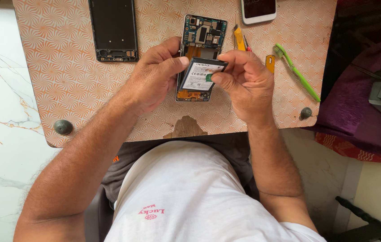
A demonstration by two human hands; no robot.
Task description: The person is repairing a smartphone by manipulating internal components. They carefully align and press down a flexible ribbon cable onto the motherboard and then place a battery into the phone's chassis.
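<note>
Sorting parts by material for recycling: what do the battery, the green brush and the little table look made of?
The battery, held by both hands over the opened phone, looks foil-wrapped: black matte with a white paper-like label. The green brush looks like glossy moulded plastic, pale bristles at its head. The table seems laminate over wood: the patterned sheet is chipped at the near edge, showing brown beneath.

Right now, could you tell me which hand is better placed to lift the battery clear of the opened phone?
Probably the right hand: its fingertips pinch the green tab on the battery, while the left hand steadies the opened phone and battery edge.
</note>
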